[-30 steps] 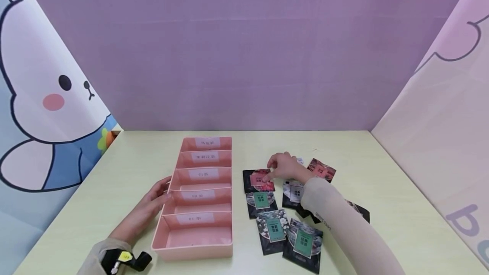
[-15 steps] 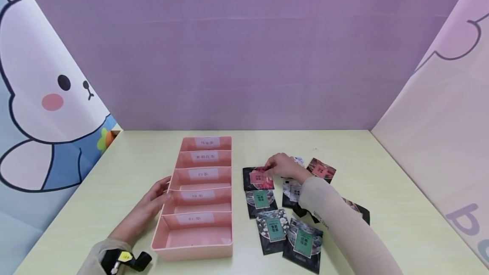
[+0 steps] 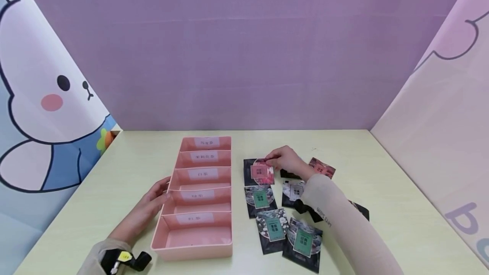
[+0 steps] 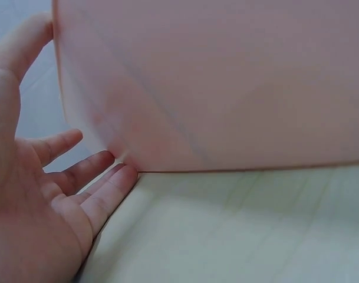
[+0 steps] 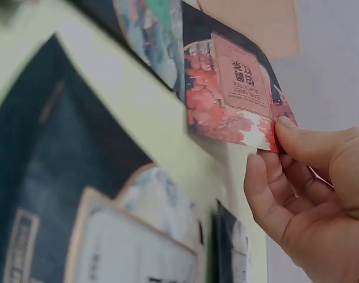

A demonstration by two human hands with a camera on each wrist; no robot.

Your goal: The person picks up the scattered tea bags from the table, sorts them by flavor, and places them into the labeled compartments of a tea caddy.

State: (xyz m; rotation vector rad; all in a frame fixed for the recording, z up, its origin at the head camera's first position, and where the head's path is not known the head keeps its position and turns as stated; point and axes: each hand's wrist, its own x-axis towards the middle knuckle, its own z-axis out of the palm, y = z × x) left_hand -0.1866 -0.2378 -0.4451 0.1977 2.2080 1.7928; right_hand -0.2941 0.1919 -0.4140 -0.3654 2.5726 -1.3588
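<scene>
A long pink divider box stands left of centre in the head view, with white labels on its compartments. Against its left side rests my left hand; in the left wrist view the thumb touches the box's edge and the fairly straight fingers touch its lower corner. My right hand pinches the right edge of a black and red Earl Grey black tea bag packet, thumb on top and fingers beneath. This packet looks tilted, its near edge lifted, in the right wrist view.
Below the held packet lies a green-labelled packet. Nearer are a floral packet and another green-labelled one. A white-labelled packet and a red-labelled one lie right, partly behind the right arm. A purple backdrop borders the table.
My right hand and the red-labelled tea packet have shifted away from me, toward the table's back. The green-labelled packet beneath shows more of its top. My left hand has stayed put.
</scene>
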